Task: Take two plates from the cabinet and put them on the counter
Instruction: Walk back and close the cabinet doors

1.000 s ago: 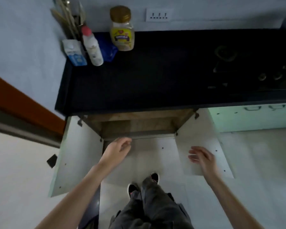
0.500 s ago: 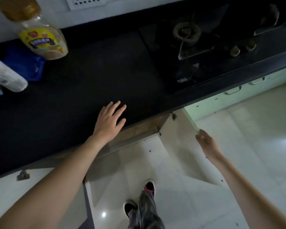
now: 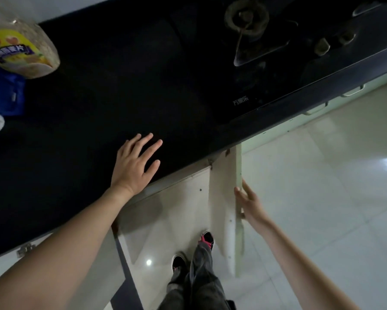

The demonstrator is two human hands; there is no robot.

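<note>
on the counter (image 3: 98, 130) the left hand (image 3: 132, 166) lies flat, empty; right hand (image 3: 247, 202) grips the cabinet door (image 3: 224, 198).

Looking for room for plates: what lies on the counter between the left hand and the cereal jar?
Head view: bare black counter between left hand and cereal jar.

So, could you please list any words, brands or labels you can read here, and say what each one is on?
"万家乐": pale brand mark on the front edge of the black glass stove.
Jar label: white characters on a purple band across the yellow label of the clear jar; too blurred to read with confidence.
No other readable text shows on the counter or cabinet door.
</note>
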